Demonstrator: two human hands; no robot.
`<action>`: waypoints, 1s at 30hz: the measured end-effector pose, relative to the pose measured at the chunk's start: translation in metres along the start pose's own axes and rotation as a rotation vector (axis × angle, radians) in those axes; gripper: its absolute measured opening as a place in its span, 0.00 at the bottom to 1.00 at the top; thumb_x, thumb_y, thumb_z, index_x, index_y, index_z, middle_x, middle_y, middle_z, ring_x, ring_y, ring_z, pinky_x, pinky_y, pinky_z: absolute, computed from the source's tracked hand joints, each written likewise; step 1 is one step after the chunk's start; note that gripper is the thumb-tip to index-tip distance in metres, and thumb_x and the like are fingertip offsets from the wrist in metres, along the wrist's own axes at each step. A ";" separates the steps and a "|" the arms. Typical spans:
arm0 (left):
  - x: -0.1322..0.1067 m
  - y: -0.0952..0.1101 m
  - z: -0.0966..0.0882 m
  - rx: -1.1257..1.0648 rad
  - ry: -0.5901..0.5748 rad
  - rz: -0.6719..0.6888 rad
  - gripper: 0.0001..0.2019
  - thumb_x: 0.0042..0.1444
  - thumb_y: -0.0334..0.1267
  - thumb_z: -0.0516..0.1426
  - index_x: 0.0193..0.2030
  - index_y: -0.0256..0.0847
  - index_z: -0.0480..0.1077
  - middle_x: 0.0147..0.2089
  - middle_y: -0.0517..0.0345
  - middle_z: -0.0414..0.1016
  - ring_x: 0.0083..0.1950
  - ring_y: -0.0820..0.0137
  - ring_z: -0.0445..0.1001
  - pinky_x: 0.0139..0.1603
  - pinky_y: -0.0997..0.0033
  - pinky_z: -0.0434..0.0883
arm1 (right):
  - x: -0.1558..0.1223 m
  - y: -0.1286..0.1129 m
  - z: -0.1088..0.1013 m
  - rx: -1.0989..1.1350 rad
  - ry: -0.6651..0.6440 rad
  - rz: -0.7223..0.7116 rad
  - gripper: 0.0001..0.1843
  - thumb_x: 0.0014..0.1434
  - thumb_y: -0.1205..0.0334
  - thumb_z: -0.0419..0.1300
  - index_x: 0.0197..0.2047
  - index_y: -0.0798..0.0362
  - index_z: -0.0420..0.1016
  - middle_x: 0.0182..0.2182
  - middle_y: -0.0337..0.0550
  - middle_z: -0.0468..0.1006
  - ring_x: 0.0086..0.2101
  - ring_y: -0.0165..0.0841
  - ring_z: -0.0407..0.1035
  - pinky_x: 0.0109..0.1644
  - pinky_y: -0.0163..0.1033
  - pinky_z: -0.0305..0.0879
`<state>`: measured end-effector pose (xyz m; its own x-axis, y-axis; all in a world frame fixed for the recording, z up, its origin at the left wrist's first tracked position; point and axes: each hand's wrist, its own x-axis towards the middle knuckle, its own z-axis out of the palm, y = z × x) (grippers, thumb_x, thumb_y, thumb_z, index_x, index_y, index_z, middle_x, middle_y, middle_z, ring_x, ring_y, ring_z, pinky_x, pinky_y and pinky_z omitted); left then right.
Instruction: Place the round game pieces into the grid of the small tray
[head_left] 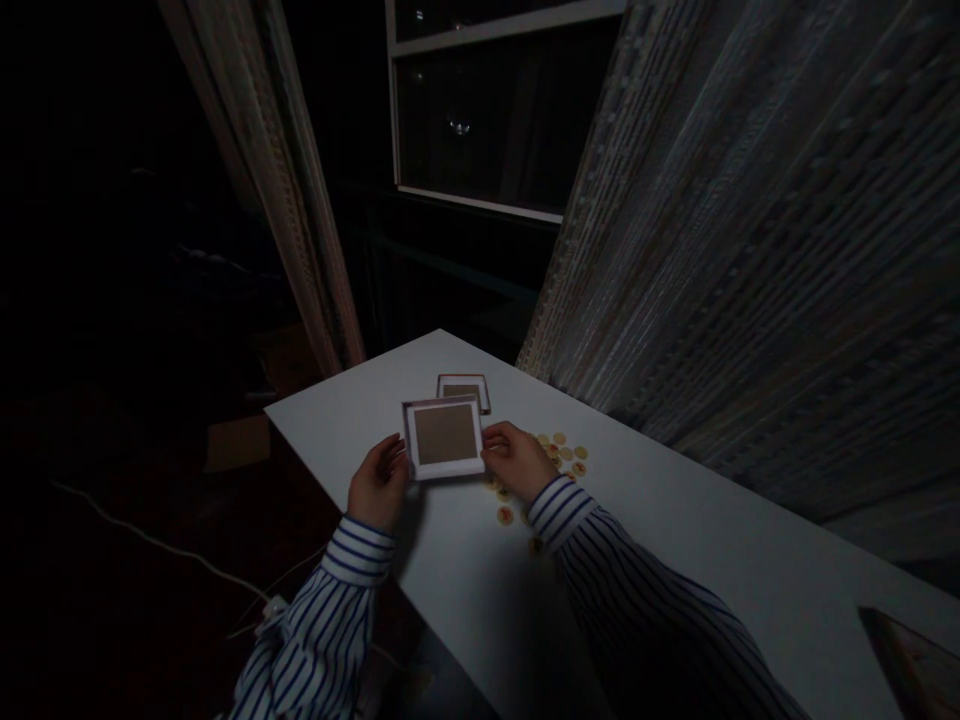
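While both hands [381, 485] hold a frame [444, 438], yellow discs [559, 450] lie nearby

Both hands [444, 470] raised, palms inward, striped sleeves [465, 590] reaching forward.

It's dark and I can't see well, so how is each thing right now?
left hand: gripping the frame's edge
right hand: gripping the opposite edge
white square frame: held between both hands
second square frame: lying flat
round tokens: scattered on the table
curtain: hanging beside the window
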<state>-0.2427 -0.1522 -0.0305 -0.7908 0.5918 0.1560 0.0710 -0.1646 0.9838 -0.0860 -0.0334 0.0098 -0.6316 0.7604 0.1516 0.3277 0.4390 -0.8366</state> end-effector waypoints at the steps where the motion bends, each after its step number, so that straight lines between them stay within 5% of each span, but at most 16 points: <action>1: -0.002 0.003 0.002 -0.014 -0.004 0.003 0.21 0.40 0.39 0.59 0.43 0.34 0.67 0.44 0.43 0.75 0.46 0.60 0.75 0.50 0.57 0.71 | -0.003 0.000 -0.004 0.012 0.004 0.000 0.11 0.48 0.71 0.57 0.37 0.52 0.68 0.32 0.39 0.75 0.30 0.28 0.71 0.37 0.36 0.69; 19: -0.030 0.033 0.049 -0.041 -0.265 -0.011 0.20 0.40 0.44 0.60 0.40 0.35 0.71 0.41 0.48 0.78 0.44 0.60 0.76 0.49 0.58 0.72 | -0.079 -0.010 -0.063 0.251 0.109 0.092 0.22 0.45 0.67 0.59 0.46 0.53 0.65 0.31 0.38 0.71 0.26 0.25 0.67 0.32 0.35 0.66; 30: -0.055 0.037 0.086 0.063 -0.530 -0.017 0.29 0.42 0.47 0.60 0.51 0.34 0.69 0.43 0.48 0.78 0.46 0.60 0.75 0.50 0.59 0.71 | -0.112 0.024 -0.101 0.343 0.255 0.158 0.24 0.46 0.64 0.60 0.48 0.53 0.66 0.32 0.41 0.75 0.29 0.28 0.71 0.36 0.37 0.69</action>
<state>-0.1444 -0.1234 0.0050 -0.3782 0.9140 0.1470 0.1104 -0.1131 0.9874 0.0637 -0.0593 0.0258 -0.3853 0.9177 0.0963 0.1272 0.1562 -0.9795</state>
